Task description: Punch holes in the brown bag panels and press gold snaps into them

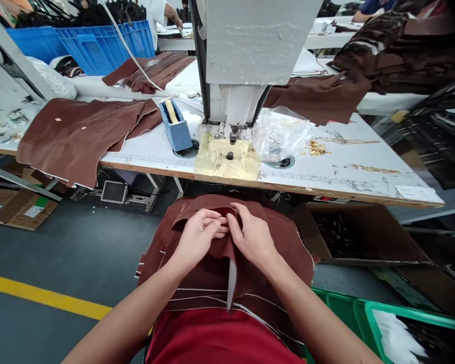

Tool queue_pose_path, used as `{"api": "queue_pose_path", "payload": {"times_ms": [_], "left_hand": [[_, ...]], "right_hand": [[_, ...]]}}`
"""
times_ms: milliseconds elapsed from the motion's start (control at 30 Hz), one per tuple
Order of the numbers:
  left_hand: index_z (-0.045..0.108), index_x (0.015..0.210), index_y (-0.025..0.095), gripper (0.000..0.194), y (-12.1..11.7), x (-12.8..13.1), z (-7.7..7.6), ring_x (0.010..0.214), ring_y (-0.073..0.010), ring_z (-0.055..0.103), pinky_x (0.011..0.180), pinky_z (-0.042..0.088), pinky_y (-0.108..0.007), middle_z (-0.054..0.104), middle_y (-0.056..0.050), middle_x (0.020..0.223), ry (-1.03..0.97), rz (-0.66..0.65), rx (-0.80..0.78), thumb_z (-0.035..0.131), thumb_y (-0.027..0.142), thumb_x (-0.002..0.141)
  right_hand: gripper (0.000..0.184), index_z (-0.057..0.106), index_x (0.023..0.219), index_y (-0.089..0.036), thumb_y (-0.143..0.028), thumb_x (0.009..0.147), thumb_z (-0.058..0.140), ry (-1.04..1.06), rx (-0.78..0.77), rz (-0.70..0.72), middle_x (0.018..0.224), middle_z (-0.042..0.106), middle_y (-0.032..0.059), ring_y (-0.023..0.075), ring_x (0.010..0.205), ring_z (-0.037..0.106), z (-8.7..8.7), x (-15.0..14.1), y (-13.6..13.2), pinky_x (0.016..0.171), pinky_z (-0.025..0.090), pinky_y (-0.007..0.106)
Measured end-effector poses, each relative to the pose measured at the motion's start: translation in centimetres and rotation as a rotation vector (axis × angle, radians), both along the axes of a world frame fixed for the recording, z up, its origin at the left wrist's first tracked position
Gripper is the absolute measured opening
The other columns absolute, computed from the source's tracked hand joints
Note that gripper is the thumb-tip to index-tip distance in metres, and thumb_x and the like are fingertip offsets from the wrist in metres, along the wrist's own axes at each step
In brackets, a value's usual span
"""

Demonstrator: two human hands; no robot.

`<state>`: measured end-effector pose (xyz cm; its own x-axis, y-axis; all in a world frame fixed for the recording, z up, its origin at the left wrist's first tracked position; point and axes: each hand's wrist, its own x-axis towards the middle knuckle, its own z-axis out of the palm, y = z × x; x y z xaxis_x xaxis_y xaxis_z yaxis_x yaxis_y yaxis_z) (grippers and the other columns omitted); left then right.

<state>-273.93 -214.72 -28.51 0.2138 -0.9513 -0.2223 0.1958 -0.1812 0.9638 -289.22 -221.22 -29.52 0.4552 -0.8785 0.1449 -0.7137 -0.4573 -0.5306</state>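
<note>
Just past hands (pixel 202 237), dark-filled cardboard box (pixel 382 237)

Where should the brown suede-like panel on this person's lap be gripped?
Take the brown suede-like panel by its raised fold, coming from above, as the left hand and right hand do: the fold stands up from the otherwise flat panel, giving the fingers an edge to pinch.

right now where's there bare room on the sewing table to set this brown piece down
The scuffed white tabletop right of the gold fittings is the widest patch, up to the front edge. A narrow strip runs between the brown panels and the yellow sheet. It's crowded around the plastic bag and blue dispenser.
</note>
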Motion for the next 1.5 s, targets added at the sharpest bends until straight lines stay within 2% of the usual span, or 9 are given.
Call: {"api": "queue_pose_path", "payload": {"times_ms": [100, 200, 267, 333, 533, 633, 767, 1167, 1500], "left_hand": [[0.064, 0.113, 0.019, 0.026, -1.5, 1.8, 0.1, 0.113, -0.0296, 0.059, 0.1, 0.045, -0.048, 0.065, -0.013, 0.12, -0.873, -0.022, -0.19, 0.062, 0.026, 0.089], [0.069, 0.114, 0.023, 0.024, -5.0, 3.4, 0.6, 0.121, -0.03, 0.055, 0.102, 0.042, -0.046, 0.065, -0.009, 0.127, -1.201, -0.277, -0.359, 0.061, 0.025, 0.091], [0.073, 0.105, 0.024, 0.021, -7.3, 4.0, 1.1, 0.11, -0.0247, 0.062, 0.095, 0.044, -0.037, 0.071, -0.005, 0.117, -1.138, -0.436, -0.402, 0.055, 0.024, 0.094], [0.073, 0.098, 0.024, 0.024, -8.9, 4.1, 2.0, 0.093, -0.0211, 0.066, 0.082, 0.045, -0.031, 0.075, -0.004, 0.101, -1.062, -0.473, -0.382, 0.05, 0.026, 0.097], [0.064, 0.085, 0.02, 0.033, -11.4, 3.1, 4.8, 0.076, -0.0217, 0.063, 0.065, 0.035, -0.029, 0.069, -0.006, 0.08, -1.227, -0.125, -0.292, 0.041, 0.036, 0.102], [0.063, 0.089, 0.018, 0.031, -13.5, 2.9, 5.2, 0.08, -0.0225, 0.064, 0.068, 0.036, -0.03, 0.07, -0.008, 0.086, -1.283, 0.001, -0.263, 0.041, 0.036, 0.102], [0.065, 0.095, 0.017, 0.031, -16.5, 3.3, 4.9, 0.084, -0.0235, 0.065, 0.069, 0.037, -0.03, 0.071, -0.01, 0.092, -1.278, 0.039, -0.232, 0.042, 0.037, 0.102], [0.064, 0.096, 0.019, 0.027, -18.9, 3.1, 2.6, 0.083, -0.0249, 0.064, 0.068, 0.038, -0.032, 0.068, -0.008, 0.092, -1.312, 0.099, -0.251, 0.042, 0.034, 0.102], [0.065, 0.093, 0.021, 0.024, -19.1, 3.1, 2.2, 0.08, -0.0234, 0.064, 0.068, 0.039, -0.032, 0.069, -0.007, 0.093, -1.313, 0.079, -0.222, 0.044, 0.032, 0.101]], "right_hand": [[0.032, 0.063, 0.12, -0.018, -0.027, 0.103, 0.037, 0.078, -0.091, -0.018, 0.112, 0.074, 0.0081, 0.027, 0.096, 0.072, -0.5, -0.9, -0.7, 0.083, 0.053, 0.037], [0.032, 0.065, 0.114, -0.017, -0.028, 0.104, 0.037, 0.098, -0.19, -0.022, 0.101, 0.076, 0.0072, 0.025, 0.087, 0.073, 0.1, -1.1, -1.8, 0.072, 0.051, 0.032], [0.031, 0.066, 0.111, -0.018, -0.03, 0.104, 0.039, 0.06, -0.229, -0.02, 0.098, 0.075, 0.0065, 0.0235, 0.084, 0.072, 1.1, -1.1, -3.0, 0.069, 0.049, 0.031], [0.027, 0.067, 0.108, -0.019, -0.034, 0.102, 0.044, 0.0, -0.226, -0.004, 0.097, 0.075, 0.0055, 0.0227, 0.084, 0.071, 2.4, -1.1, -4.5, 0.07, 0.048, 0.03], [0.022, 0.071, 0.095, -0.021, -0.037, 0.096, 0.056, -0.237, -0.08, 0.011, 0.087, 0.075, 0.003, 0.0196, 0.074, 0.066, 5.5, 0.5, -10.4, 0.069, 0.046, 0.03], [0.023, 0.072, 0.091, -0.019, -0.038, 0.093, 0.059, -0.365, 0.0, -0.015, 0.084, 0.074, 0.0031, 0.0189, 0.075, 0.065, 5.8, 1.9, -13.5, 0.069, 0.046, 0.029], [0.025, 0.071, 0.088, -0.018, -0.04, 0.091, 0.06, -0.446, 0.067, -0.057, 0.082, 0.073, 0.0027, 0.019, 0.075, 0.064, 5.1, 3.1, -16.2, 0.069, 0.045, 0.029], [0.02, 0.07, 0.083, -0.021, -0.037, 0.092, 0.06, -0.432, 0.069, -0.131, 0.082, 0.073, 0.0012, 0.0204, 0.077, 0.065, 4.4, 3.6, -17.7, 0.072, 0.044, 0.031], [0.02, 0.067, 0.081, -0.022, -0.034, 0.093, 0.057, -0.401, 0.092, -0.103, 0.078, 0.071, 0.0008, 0.02, 0.072, 0.064, 4.3, 3.5, -17.6, 0.067, 0.043, 0.03]]}}
